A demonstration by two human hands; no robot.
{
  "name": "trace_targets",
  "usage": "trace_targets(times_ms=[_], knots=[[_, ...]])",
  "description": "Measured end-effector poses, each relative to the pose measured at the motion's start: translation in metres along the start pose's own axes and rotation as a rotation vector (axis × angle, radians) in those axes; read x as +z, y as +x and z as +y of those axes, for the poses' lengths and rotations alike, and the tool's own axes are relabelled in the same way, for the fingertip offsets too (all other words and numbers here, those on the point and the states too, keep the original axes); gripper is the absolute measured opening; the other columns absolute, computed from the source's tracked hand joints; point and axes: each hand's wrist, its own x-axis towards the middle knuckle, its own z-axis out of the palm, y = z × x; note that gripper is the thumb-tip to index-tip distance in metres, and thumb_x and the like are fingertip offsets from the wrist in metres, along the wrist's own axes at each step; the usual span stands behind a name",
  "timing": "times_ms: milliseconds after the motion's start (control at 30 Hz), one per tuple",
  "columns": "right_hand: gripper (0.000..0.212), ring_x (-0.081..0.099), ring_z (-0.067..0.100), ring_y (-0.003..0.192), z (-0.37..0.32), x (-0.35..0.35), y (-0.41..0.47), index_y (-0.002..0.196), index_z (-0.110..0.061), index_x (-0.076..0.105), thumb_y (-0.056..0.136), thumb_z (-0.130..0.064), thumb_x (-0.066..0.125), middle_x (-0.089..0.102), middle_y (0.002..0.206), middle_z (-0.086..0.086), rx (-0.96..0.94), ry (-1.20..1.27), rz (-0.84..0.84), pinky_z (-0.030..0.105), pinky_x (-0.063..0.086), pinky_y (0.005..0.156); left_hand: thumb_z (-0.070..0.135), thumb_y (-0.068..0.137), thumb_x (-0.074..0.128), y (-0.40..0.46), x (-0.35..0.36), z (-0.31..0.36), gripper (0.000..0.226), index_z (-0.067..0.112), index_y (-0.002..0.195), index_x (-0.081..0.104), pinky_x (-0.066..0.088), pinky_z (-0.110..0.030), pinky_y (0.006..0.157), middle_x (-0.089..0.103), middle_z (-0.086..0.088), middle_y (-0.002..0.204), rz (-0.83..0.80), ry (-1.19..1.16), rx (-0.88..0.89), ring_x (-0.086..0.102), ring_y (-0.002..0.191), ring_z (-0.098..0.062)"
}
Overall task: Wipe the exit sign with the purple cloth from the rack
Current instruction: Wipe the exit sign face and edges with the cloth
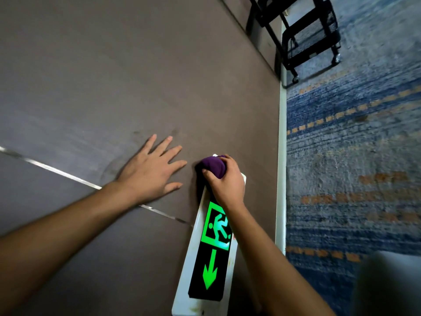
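One dark brown wall fills most of the view, crossed by one thin metal strip that passes under the left forearm. One blue carpet with orange dashes is seen to the right of the right hand, past a pale baseboard. One black mesh rack on castors is seen well above and to the right of the right hand. One exit sign is mounted on the wall: white frame, black face, lit green running figure and green arrow. Its far end is covered by the right hand. Left hand: spread flat on the wall, just left of the cloth. Right hand: clenched around one bunched purple cloth, pressed on the sign's end.
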Motion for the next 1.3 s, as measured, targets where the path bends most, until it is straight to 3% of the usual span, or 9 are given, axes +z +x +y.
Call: trace_targets(times_ms=[133,300,400,533,633,833,1000,1167,1300], knots=[[0.064,0.055,0.017,0.134,0.004,0.001,-0.012,0.143,-0.025,0.057,0.085,-0.039,0.08,0.061,0.145,-0.004,-0.054,-0.028,-0.001,0.032,0.046,0.107,0.073,0.095,0.028,0.007,-0.001,0.001,0.073,0.037,0.157,0.027,0.003,-0.056,0.126,0.017,-0.003,0.171,-0.018,0.015,0.021,0.004,0.158,-0.03],[0.06,0.056,0.025,0.121,0.005,0.017,-0.069,0.133,-0.023,0.061,0.079,-0.047,0.074,0.061,0.136,0.003,-0.027,-0.085,0.038,0.037,0.047,0.101,0.075,0.093,0.027,0.007,-0.002,-0.006,0.073,0.038,0.155,0.031,0.006,-0.057,0.125,0.02,-0.004,0.17,0.001,0.039,0.053,0.008,0.158,-0.032],[0.067,0.052,0.027,0.127,0.011,0.017,-0.104,0.138,-0.019,0.058,0.08,-0.048,0.072,0.056,0.142,0.007,-0.015,-0.084,-0.006,0.041,0.046,0.107,0.075,0.093,0.027,0.008,-0.004,-0.01,0.07,0.04,0.154,0.033,0.007,-0.056,0.125,0.02,-0.004,0.17,-0.004,0.04,0.074,0.009,0.158,-0.033],[0.07,0.046,0.023,0.134,0.012,0.019,-0.128,0.141,-0.018,0.053,0.082,-0.054,0.064,0.052,0.147,0.007,0.003,-0.064,-0.024,0.035,0.039,0.112,0.074,0.095,0.026,-0.003,-0.008,-0.015,0.07,0.039,0.155,0.033,0.008,-0.055,0.125,0.021,-0.004,0.17,-0.002,0.056,0.055,0.01,0.158,-0.033],[0.068,0.048,0.025,0.134,0.009,0.018,-0.119,0.14,-0.016,0.054,0.082,-0.051,0.066,0.054,0.145,0.009,-0.001,-0.015,-0.023,0.035,0.038,0.116,0.072,0.094,0.03,-0.031,-0.01,-0.019,0.071,0.034,0.154,0.038,0.01,-0.056,0.125,0.027,-0.006,0.167,0.013,0.03,0.014,0.015,0.157,-0.034],[0.065,0.056,0.028,0.127,0.001,0.017,-0.067,0.14,-0.016,0.053,0.084,-0.041,0.076,0.06,0.139,0.006,0.049,0.03,-0.002,0.05,0.046,0.109,0.068,0.095,0.032,-0.08,-0.006,-0.001,0.07,0.028,0.15,0.047,0.016,-0.059,0.123,0.035,-0.012,0.164,0.037,-0.048,-0.072,0.02,0.155,-0.037],[0.064,0.054,0.029,0.129,0.002,0.017,-0.071,0.139,-0.014,0.055,0.085,-0.042,0.073,0.059,0.141,0.008,0.03,-0.008,0.009,0.049,0.044,0.11,0.07,0.092,0.04,-0.074,-0.004,0.007,0.074,0.029,0.153,0.042,0.01,-0.059,0.124,0.031,-0.011,0.166,0.008,-0.026,-0.056,0.016,0.156,-0.036],[0.073,0.043,0.03,0.143,0.002,0.026,-0.114,0.147,-0.01,0.048,0.087,-0.047,0.065,0.049,0.153,0.012,0.024,-0.013,0.018,0.04,0.032,0.122,0.072,0.091,0.036,-0.052,-0.002,0.007,0.075,0.031,0.154,0.04,0.008,-0.058,0.125,0.027,-0.008,0.167,0.008,0.003,-0.038,0.013,0.156,-0.036],[0.07,0.042,0.028,0.145,0.003,0.022,-0.095,0.149,-0.013,0.046,0.089,-0.039,0.071,0.047,0.155,0.01,0.012,0.006,-0.02,0.039,0.033,0.122,0.072,0.091,0.035,-0.03,-0.001,0.008,0.075,0.032,0.154,0.038,0.007,-0.058,0.125,0.025,-0.007,0.168,0.008,0.01,-0.034,0.011,0.157,-0.035]])
